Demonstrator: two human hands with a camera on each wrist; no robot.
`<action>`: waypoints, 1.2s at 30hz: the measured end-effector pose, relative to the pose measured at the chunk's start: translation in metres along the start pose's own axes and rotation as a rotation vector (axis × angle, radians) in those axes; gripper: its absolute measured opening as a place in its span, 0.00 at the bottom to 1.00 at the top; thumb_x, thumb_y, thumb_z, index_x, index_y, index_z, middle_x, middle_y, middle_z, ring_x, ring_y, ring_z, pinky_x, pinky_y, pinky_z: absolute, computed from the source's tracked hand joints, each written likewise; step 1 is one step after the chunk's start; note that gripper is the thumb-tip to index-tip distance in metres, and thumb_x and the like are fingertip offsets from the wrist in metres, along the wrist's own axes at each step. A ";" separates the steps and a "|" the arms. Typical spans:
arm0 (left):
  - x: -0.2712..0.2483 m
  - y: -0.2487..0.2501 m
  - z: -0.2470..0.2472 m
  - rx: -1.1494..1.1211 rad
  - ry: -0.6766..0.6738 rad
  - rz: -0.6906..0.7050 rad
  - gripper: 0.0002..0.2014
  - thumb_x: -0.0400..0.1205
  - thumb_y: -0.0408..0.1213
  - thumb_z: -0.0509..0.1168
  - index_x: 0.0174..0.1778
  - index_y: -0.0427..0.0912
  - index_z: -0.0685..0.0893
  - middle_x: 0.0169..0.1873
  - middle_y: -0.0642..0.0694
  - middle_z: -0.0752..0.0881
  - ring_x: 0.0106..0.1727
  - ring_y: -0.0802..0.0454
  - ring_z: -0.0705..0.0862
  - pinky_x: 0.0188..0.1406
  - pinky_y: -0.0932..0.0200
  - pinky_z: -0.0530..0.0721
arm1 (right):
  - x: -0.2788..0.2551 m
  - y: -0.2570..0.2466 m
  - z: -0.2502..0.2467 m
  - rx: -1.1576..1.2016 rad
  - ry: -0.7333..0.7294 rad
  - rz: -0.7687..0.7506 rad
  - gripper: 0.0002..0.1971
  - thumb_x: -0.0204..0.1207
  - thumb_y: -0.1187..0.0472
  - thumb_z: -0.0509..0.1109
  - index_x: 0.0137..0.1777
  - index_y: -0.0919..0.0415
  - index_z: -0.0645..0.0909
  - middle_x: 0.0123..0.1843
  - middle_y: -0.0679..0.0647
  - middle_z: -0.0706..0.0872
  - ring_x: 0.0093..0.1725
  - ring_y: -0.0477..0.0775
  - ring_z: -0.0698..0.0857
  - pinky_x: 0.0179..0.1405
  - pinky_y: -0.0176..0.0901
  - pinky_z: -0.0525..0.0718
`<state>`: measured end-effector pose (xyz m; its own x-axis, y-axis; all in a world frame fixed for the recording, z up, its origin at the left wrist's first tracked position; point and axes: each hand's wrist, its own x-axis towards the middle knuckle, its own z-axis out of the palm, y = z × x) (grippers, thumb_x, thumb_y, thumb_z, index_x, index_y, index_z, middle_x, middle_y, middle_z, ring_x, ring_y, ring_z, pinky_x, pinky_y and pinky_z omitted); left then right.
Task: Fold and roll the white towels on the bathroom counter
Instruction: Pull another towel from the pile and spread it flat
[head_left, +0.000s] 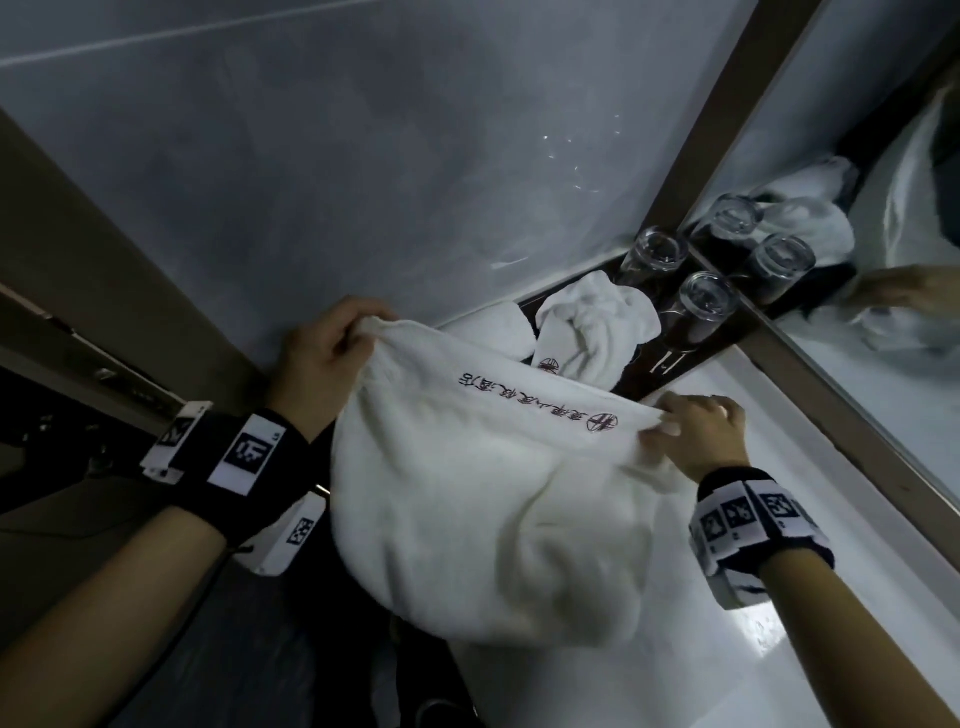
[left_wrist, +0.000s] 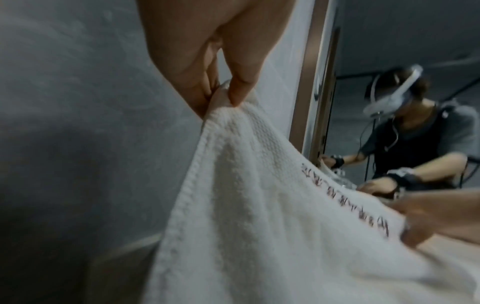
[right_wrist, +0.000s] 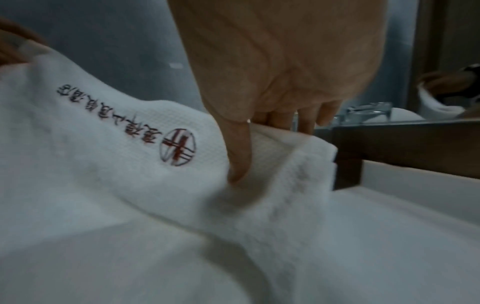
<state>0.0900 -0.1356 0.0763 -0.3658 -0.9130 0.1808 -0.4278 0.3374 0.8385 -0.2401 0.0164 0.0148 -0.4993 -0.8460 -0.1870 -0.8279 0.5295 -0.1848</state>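
1. The left hand (head_left: 317, 358) is pinching one corner of the white towel (head_left: 467, 499) between thumb and fingers (left_wrist: 239, 90), off the surface's left edge.
2. The towel is sagging between both hands over the surface's (head_left: 701, 649) near left edge; it looks soft, limp and light, best held at the hem corners.
3. The right hand (head_left: 701, 431) is pinching the other hem corner beside the red logo (right_wrist: 178, 147).
4. A crumpled towel (head_left: 597, 327) and upturned glasses (head_left: 701, 306) are crowding the far corner by the mirror (head_left: 883, 208), probably limiting spreading room.
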 end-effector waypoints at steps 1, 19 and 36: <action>0.002 -0.005 0.000 0.088 -0.016 -0.013 0.14 0.78 0.23 0.60 0.49 0.46 0.82 0.38 0.44 0.85 0.41 0.49 0.82 0.36 0.80 0.72 | 0.001 0.006 0.000 0.078 -0.023 0.027 0.09 0.71 0.57 0.71 0.50 0.57 0.80 0.49 0.61 0.88 0.59 0.61 0.81 0.63 0.47 0.61; -0.054 -0.014 0.078 0.686 -0.356 0.007 0.33 0.72 0.28 0.64 0.75 0.40 0.65 0.77 0.37 0.61 0.77 0.39 0.61 0.75 0.47 0.61 | -0.022 0.019 0.039 0.707 0.173 0.253 0.40 0.72 0.71 0.71 0.80 0.63 0.53 0.75 0.68 0.61 0.70 0.66 0.71 0.70 0.60 0.73; -0.229 -0.021 0.114 0.452 -0.586 -0.007 0.33 0.76 0.42 0.64 0.77 0.45 0.60 0.79 0.46 0.54 0.79 0.52 0.56 0.77 0.60 0.56 | -0.167 0.009 0.083 0.880 -0.293 0.049 0.20 0.69 0.49 0.75 0.32 0.64 0.73 0.41 0.51 0.71 0.41 0.51 0.74 0.46 0.35 0.75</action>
<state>0.0879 0.0924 -0.0412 -0.6888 -0.6862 -0.2339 -0.6844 0.5090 0.5220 -0.1434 0.1675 -0.0363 -0.3452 -0.8353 -0.4279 -0.2559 0.5224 -0.8134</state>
